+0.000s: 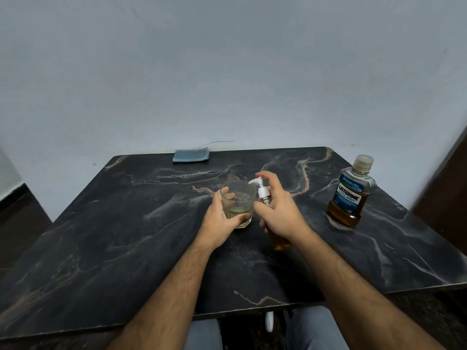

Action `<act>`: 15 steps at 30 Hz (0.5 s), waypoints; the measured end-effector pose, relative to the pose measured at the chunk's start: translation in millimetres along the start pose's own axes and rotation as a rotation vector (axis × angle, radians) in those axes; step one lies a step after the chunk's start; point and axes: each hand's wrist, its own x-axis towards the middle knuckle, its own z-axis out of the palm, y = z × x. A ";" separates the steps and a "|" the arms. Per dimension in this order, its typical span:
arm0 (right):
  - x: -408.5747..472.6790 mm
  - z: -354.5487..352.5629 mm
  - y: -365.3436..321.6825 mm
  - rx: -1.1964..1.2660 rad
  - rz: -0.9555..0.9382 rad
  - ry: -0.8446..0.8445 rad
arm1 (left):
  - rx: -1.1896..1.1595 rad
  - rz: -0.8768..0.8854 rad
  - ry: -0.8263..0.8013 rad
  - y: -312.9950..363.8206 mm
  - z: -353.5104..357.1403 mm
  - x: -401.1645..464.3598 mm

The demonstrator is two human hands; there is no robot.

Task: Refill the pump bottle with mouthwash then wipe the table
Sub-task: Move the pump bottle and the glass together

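left hand (219, 218): curled round a clear glass tumbler (238, 203), thumb on the near side low down, fingertips hooked over the far rim; the grip is closed on the glass.
glass tumbler: upright on the table, near its middle, with a shallow layer of pale liquid at the bottom.
right hand (280, 210): wrapped round the neck and upper body of the pump bottle (271, 218), index finger lying on top of the white pump head; the grip is closed on the bottle.
pump bottle: just right of the tumbler, tilted a little with its top leaning away from the person; the white nozzle points left, over the tumbler's rim. amber liquid shows in the lower part of the body below the hand. whether its base touches the table cannot be told.
mouthwash bottle (352, 192): stands upright at the right side of the table, well apart from both hands, cap on, blue label reading listerine cool mint, amber liquid filling roughly the lower half.
cloth (191, 156): a folded blue-grey cloth lies at the far edge of the table, by the wall, well beyond the tumbler.
table (126, 248): dark marbled top with pale veins, pushed against a pale wall (227, 72).
person: bare forearms reach in from the near edge; grey trousers show below the table edge.
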 end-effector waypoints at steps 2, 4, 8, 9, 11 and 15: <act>0.4 -0.7 2.5 -0.013 -0.008 -0.006 | -0.003 0.000 0.004 -0.2 0.3 -0.2; -0.4 -1.1 4.5 -0.016 -0.021 -0.005 | -0.009 0.000 0.005 0.0 0.3 -0.3; -3.4 -2.1 3.6 -0.011 -0.051 0.026 | -0.004 0.005 0.009 -0.9 0.9 -0.2; -3.3 -2.1 3.5 -0.022 -0.051 0.039 | -0.004 0.004 0.011 -1.1 0.8 -0.3; -2.5 -1.1 4.3 -0.050 -0.046 0.048 | 0.000 0.002 0.011 -0.8 0.7 -0.7; -0.2 1.8 4.9 -0.082 -0.026 0.041 | 0.000 -0.002 0.014 0.4 0.6 -0.8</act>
